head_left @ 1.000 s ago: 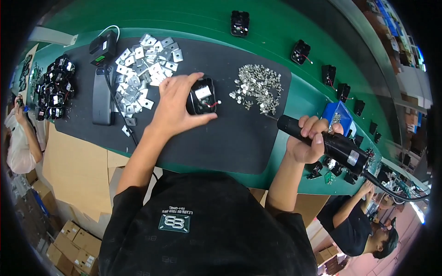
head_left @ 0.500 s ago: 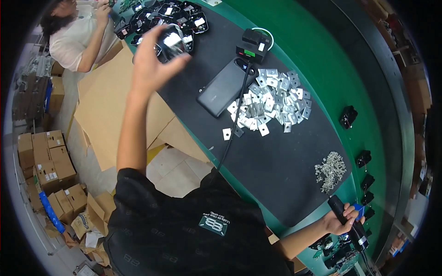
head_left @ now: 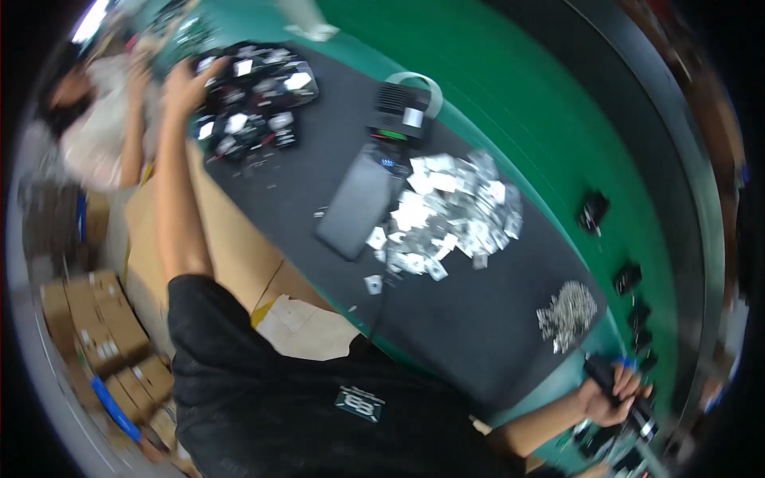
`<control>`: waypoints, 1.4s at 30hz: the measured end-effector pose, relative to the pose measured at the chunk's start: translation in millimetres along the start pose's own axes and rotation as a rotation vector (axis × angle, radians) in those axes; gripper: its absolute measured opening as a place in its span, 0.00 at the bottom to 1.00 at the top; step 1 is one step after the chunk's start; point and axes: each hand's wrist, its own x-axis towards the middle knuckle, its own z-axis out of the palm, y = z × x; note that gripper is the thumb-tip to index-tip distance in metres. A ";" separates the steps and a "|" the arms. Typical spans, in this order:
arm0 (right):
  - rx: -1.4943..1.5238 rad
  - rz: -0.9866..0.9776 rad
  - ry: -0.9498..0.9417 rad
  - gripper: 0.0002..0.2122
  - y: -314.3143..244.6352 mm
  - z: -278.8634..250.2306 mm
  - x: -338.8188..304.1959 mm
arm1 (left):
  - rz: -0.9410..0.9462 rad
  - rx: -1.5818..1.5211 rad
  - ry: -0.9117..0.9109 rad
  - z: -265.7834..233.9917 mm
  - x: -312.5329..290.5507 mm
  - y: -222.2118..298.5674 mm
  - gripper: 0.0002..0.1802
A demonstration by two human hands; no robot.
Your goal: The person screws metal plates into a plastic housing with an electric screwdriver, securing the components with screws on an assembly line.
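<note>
My left hand [head_left: 185, 89] reaches to the left end of a pile of black plastic housings [head_left: 259, 92] with white labels. Its thumb and fingers straddle the dark parts there, but motion blur hides whether one is gripped. At the lower right, my right hand [head_left: 612, 403] is wrapped around a black electric screwdriver [head_left: 598, 373], its front end toward a heap of small silver screws [head_left: 570, 315]. A large heap of square metal plates [head_left: 450, 215] lies mid-table, between the screws and the housings.
Beside the plates lie a black power bank [head_left: 355, 209] with a lit display and a black box [head_left: 397, 111] with a white cable. Several black parts [head_left: 594, 211] line the green surface. Another person [head_left: 103, 119] works at far left; cardboard boxes [head_left: 100, 319] stand below.
My left hand has moved left across the housings to the pile's outer end. My right hand still grips the screwdriver, now slightly lower and farther right. The whole view has shifted and blurred.
</note>
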 end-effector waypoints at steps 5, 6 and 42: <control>0.068 0.025 0.028 0.19 33.7 20.1 -11.4 | 0.128 -0.111 -0.197 40.9 45.5 -89.3 0.38; 0.090 0.040 0.033 0.19 47.6 17.7 -9.9 | 0.653 0.123 -0.094 5.1 74.1 -176.0 0.36; 0.143 0.113 -0.228 0.20 14.9 24.6 28.1 | 1.218 -1.002 -0.297 35.8 -397.8 400.6 0.12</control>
